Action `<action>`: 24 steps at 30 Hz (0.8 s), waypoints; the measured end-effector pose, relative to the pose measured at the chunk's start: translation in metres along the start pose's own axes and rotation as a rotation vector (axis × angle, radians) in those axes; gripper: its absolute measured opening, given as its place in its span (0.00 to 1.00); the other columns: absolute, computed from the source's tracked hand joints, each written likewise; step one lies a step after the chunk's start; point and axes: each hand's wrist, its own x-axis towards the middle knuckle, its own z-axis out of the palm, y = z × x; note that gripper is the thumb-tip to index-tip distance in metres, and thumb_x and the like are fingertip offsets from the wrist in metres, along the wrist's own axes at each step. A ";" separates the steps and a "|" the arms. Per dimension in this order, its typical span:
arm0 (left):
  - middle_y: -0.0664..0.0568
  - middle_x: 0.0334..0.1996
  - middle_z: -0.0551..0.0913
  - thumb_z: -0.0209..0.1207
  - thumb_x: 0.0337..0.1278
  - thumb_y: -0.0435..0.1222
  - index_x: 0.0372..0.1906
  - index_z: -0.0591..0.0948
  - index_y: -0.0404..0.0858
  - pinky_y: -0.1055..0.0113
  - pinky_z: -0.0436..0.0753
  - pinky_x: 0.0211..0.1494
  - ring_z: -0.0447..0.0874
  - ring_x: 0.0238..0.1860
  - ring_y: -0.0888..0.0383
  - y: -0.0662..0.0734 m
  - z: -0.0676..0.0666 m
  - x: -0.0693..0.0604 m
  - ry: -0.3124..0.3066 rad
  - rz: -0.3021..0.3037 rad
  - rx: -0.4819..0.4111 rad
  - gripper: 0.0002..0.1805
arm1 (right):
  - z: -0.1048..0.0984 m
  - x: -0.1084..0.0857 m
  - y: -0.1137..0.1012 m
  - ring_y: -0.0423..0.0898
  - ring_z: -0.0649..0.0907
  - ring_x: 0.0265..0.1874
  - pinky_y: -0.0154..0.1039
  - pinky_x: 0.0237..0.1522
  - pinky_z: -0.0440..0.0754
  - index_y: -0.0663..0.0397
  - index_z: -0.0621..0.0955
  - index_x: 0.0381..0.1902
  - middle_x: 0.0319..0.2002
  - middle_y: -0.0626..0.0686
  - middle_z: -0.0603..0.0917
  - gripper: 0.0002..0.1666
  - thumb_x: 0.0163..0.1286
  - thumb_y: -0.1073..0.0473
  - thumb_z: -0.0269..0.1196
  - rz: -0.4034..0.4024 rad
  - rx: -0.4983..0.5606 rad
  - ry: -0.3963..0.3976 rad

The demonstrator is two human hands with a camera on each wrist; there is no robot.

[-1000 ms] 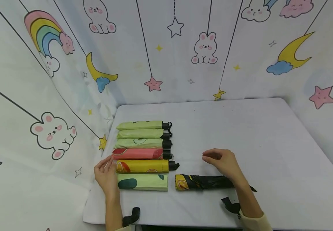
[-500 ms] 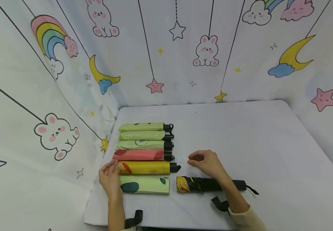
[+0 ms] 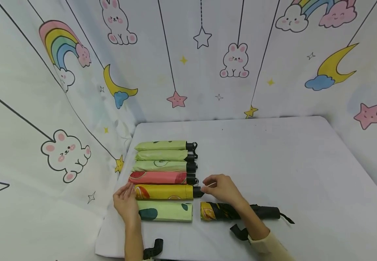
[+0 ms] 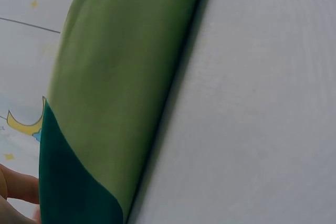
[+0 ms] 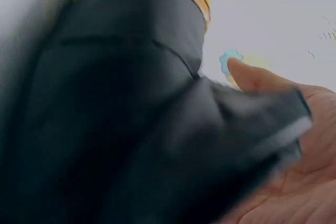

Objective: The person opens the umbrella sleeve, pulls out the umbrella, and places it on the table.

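The left hand (image 3: 126, 204) rests at the left ends of the yellow umbrella (image 3: 165, 192) and red umbrella (image 3: 159, 177), fingers fairly straight. The right hand (image 3: 222, 188) is at the black handle end of the yellow umbrella, fingers bent loosely; whether it touches is unclear. Its forearm passes over the black and yellow umbrella (image 3: 266, 212). In the left wrist view a green umbrella (image 4: 121, 77) fills the middle, with the left hand (image 4: 18, 195) at the lower left edge. The right wrist view shows dark folded fabric (image 5: 121, 77) before the right hand (image 5: 294, 145).
Three light green umbrellas (image 3: 162, 155) lie stacked in a row behind the red one. In front of the yellow one lies a green umbrella with dark patches (image 3: 172, 212). All are on the white table (image 3: 273, 152), with a patterned cloth (image 3: 208, 83) behind.
The right hand has moved left, from above the black and yellow umbrella to the yellow umbrella's handle end. The left hand has stayed beside the umbrellas' left ends. The head view has shifted slightly.
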 end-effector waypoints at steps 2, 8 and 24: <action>0.36 0.62 0.77 0.55 0.67 0.16 0.61 0.68 0.29 0.67 0.79 0.66 0.80 0.67 0.45 -0.001 0.000 0.000 0.005 -0.001 0.001 0.21 | 0.004 0.002 0.000 0.51 0.89 0.44 0.49 0.43 0.90 0.55 0.89 0.49 0.44 0.51 0.90 0.18 0.66 0.51 0.75 -0.003 -0.006 -0.022; 0.36 0.62 0.77 0.55 0.69 0.18 0.60 0.68 0.31 0.67 0.79 0.66 0.79 0.67 0.45 -0.001 -0.002 0.001 0.006 -0.030 0.011 0.20 | 0.015 0.006 0.003 0.47 0.88 0.42 0.47 0.43 0.89 0.56 0.88 0.49 0.42 0.51 0.89 0.20 0.64 0.51 0.76 -0.016 -0.040 -0.060; 0.35 0.62 0.76 0.47 0.59 0.12 0.62 0.68 0.27 0.67 0.79 0.66 0.80 0.66 0.43 -0.006 -0.004 -0.002 0.009 0.008 0.071 0.26 | 0.026 0.014 0.011 0.45 0.85 0.36 0.48 0.42 0.87 0.63 0.87 0.49 0.36 0.51 0.88 0.22 0.62 0.55 0.78 -0.059 -0.158 -0.084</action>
